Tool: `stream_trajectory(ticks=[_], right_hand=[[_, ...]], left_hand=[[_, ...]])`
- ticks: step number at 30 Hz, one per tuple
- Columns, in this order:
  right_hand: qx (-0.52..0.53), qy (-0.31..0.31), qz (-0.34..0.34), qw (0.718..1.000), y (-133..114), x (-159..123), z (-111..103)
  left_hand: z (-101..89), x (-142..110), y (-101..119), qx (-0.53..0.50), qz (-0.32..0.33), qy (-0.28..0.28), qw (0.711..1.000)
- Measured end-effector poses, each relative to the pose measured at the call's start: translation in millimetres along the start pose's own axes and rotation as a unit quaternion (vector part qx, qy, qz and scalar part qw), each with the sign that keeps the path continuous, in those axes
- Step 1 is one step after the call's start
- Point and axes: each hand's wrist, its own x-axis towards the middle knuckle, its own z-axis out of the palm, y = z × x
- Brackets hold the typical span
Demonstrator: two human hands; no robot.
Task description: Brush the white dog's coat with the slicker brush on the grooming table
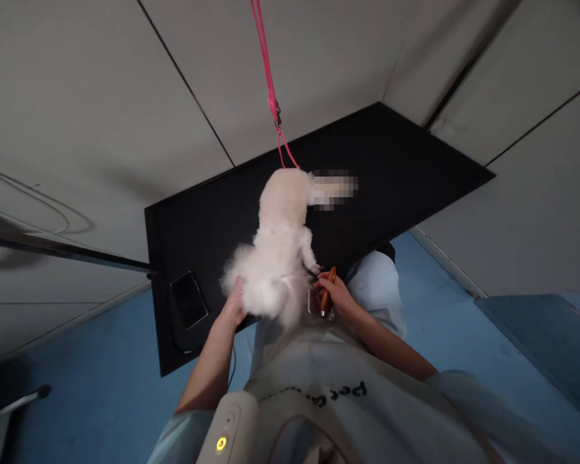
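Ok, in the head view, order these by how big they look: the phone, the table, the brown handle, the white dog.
Largest to smallest:
1. Table
2. White dog
3. Phone
4. Brown handle, partly covered by the right hand

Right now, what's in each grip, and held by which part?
Right grip: brush, by its brown handle. Left grip: against the white dog at its fluffy rear fur; can't tell if it's holding any.
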Motion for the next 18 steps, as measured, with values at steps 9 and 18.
stream_trajectory(ticks=[9,18], right_hand=[[0.069,-0.047,0.020,0.996,-20.5,20.5,-1.6],[0.057,-0.094,0.016,0.994,-30.0,19.0,-19.6]], left_hand=[[102.8,39.7,-16.6,-0.152,0.011,-0.134,0.979],[101.1,24.1,-23.2,-0.199,0.010,-0.124,0.972]])
